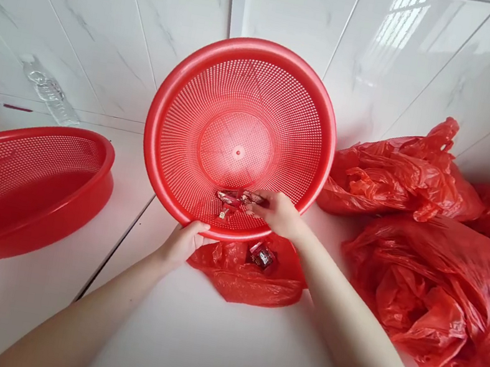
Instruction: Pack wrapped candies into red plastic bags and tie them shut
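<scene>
A round red perforated basket (pixel 194 92) is tipped up on its edge against the tiled wall. My left hand (pixel 181 242) grips its lower rim, thumb over the edge. My right hand (pixel 278 213) reaches inside the basket at its low side, fingers closed on red wrapped candies (pixel 237 198) lying there. Below the basket lies a small red plastic bag (pixel 238 277) with another wrapped candy (pixel 262 255) on it.
A second red perforated basket (pixel 34 197) lies flat on the white counter at the left. Crumpled red plastic bags (pixel 438 268) pile up on the right. A clear plastic bottle (pixel 47 90) lies by the wall at the back left.
</scene>
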Tool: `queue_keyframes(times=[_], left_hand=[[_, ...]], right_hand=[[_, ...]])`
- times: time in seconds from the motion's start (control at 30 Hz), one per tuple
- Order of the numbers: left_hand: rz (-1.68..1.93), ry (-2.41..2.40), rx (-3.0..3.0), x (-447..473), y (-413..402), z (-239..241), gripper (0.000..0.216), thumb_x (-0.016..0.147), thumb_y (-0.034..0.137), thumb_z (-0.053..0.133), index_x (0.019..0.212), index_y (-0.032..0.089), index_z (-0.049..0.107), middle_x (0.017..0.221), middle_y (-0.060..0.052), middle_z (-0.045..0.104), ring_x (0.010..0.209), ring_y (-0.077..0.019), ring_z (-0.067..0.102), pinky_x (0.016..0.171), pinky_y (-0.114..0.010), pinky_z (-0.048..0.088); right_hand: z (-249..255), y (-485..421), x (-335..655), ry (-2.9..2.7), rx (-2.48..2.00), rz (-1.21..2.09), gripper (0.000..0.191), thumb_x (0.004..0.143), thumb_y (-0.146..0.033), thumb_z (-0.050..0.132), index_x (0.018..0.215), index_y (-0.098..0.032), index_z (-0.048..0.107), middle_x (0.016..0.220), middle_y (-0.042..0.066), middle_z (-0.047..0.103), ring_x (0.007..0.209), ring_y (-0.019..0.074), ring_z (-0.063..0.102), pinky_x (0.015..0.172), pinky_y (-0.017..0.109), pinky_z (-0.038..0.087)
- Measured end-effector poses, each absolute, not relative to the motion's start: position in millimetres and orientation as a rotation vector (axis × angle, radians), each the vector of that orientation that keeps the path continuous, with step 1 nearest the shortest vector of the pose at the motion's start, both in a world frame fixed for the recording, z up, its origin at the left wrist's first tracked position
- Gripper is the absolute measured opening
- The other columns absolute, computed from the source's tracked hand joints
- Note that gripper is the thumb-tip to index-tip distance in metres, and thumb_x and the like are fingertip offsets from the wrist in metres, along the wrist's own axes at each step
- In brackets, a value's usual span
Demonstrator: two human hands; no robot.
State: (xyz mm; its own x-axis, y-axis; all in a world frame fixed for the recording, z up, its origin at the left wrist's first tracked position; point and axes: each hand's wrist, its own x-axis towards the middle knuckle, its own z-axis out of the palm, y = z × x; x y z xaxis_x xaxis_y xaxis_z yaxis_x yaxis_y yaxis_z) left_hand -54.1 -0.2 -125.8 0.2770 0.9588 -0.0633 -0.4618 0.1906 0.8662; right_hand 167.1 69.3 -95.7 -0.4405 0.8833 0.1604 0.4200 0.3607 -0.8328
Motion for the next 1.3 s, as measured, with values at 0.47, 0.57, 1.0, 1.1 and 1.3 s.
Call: queue_keyframes(times=[0.47,0.57,1.0,1.1,1.3], left_hand=[[1.241,0.737,0.853,-56.6,3.8,-120.6,0.025,0.080,0.013,0.053,0.099,0.014,0.069,0.111,-0.008,0.070,0.122,-0.0302,0.055,0.106,-0.054,0.040],[1.229,0.756,0.864,-56.0,3.6,-119.8,0.022,0.079,0.015,0.054,0.095,0.012,0.069,0.108,-0.010,0.071,0.117,-0.0317,0.058,0.103,-0.055,0.042],[1.158,0.777,0.940,-47.7,-7.4,-121.9,0.031,0.081,0.017,0.056,0.111,0.015,0.067,0.114,-0.009,0.069,0.119,-0.0322,0.057,0.103,-0.056,0.042],[1.110,0.776,0.950,-45.6,-11.3,-128.2,0.039,0.080,0.018,0.057,0.118,0.020,0.064,0.119,-0.007,0.067,0.120,-0.0316,0.056,0.104,-0.055,0.041],[1.028,0.824,0.958,-47.5,-13.3,-131.4,0.043,0.081,0.021,0.058,0.124,0.019,0.061,0.121,-0.009,0.066,0.120,-0.0342,0.056,0.101,-0.054,0.045]], right_hand=[[-52.5,53.5,203.9,-2.022,-0.924,1.423,0.035,0.085,-0.048,0.061,0.089,-0.014,0.071,0.080,0.004,0.070,0.071,0.0135,0.063,0.065,0.025,0.049],[-45.7,48.5,213.7,-2.258,-1.010,1.202,0.029,0.083,-0.045,0.062,0.085,-0.017,0.073,0.079,0.003,0.070,0.074,0.0168,0.064,0.068,0.028,0.050],[-83.1,49.5,167.6,-2.509,-0.786,0.628,0.041,0.091,-0.021,0.052,0.130,-0.026,0.056,0.127,0.005,0.062,0.113,0.0199,0.060,0.100,0.035,0.045],[-96.2,49.9,156.2,-2.527,-0.729,0.623,0.045,0.093,-0.026,0.052,0.137,-0.025,0.050,0.134,0.008,0.057,0.117,0.0201,0.057,0.100,0.035,0.044],[-98.8,54.2,156.4,-2.410,-0.711,0.605,0.022,0.094,-0.020,0.050,0.106,-0.018,0.068,0.103,0.007,0.069,0.095,0.0162,0.063,0.090,0.029,0.046]])
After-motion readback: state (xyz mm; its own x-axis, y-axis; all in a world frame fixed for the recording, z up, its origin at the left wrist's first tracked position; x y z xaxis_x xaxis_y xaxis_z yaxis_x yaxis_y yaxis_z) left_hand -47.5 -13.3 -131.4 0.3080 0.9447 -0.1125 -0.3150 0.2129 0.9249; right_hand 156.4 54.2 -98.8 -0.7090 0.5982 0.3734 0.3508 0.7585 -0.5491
